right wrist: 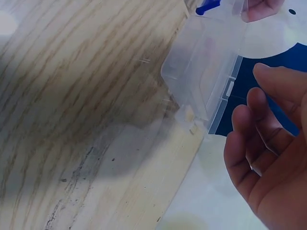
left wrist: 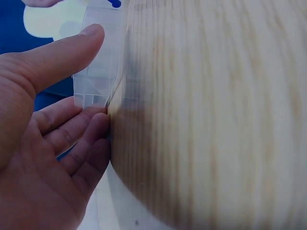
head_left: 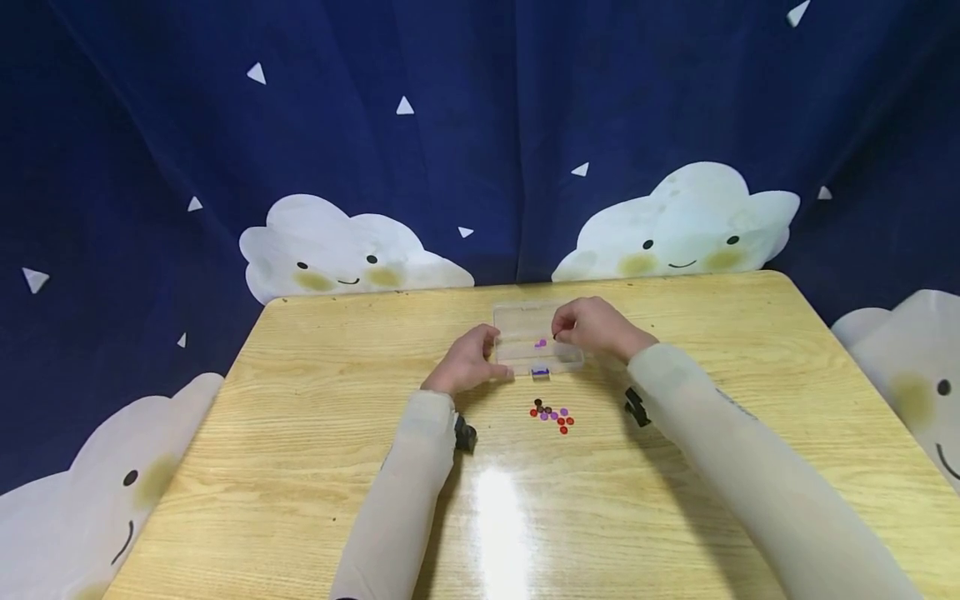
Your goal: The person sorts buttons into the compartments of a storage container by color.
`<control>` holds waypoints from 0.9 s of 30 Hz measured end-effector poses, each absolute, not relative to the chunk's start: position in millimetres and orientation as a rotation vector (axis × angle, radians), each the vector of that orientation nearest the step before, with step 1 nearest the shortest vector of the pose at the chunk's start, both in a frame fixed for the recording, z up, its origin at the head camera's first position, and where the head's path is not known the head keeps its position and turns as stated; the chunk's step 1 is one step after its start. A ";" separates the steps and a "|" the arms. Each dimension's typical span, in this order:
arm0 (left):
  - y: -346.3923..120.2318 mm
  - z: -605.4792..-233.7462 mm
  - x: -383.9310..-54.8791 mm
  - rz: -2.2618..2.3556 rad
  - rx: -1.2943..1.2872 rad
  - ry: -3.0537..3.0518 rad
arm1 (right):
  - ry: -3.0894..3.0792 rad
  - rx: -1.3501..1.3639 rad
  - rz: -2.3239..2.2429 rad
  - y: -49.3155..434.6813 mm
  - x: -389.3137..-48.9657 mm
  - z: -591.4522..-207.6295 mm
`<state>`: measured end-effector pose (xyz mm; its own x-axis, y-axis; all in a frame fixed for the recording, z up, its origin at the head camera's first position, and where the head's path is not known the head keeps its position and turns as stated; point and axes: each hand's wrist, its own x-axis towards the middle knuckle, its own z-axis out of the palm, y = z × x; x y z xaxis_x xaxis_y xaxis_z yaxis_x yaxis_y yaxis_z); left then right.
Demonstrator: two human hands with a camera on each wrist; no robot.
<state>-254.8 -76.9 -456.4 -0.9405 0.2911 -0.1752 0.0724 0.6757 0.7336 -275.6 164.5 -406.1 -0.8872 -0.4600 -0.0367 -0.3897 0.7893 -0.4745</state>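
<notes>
A clear plastic box [head_left: 567, 357] lies on the table with its lid [head_left: 517, 317] raised at the back and a blue latch [head_left: 540, 372] in front. Inside are a few small purple pieces [head_left: 541, 343]. My left hand [head_left: 467, 360] holds the box's left end, thumb along the front wall and fingers at the end and back. Over the right part of the box is my right hand [head_left: 596, 325], fingertips together around a small dark round piece [head_left: 555, 337]. In the right wrist view this piece is hidden behind the curled fingers [right wrist: 240, 117].
In front of the box lies a loose group of small round pieces: red [head_left: 564, 430], purple [head_left: 564, 412] and dark ones [head_left: 537, 402]. The wooden table [head_left: 315, 450] ends behind the box at a blue curtain [head_left: 495, 125] with white clouds.
</notes>
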 end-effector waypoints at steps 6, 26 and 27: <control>-78.5 -459.3 -255.4 1.122 0.281 2.617 | 2.825 -0.735 -0.691 163.8 -274.4 -411.9; -76.8 -459.1 -258.2 1.124 0.295 2.633 | 2.817 -0.750 -0.634 162.3 -276.2 -416.0; -76.9 -459.2 -258.3 1.122 0.296 2.634 | 2.814 -0.749 -0.632 162.3 -276.3 -416.8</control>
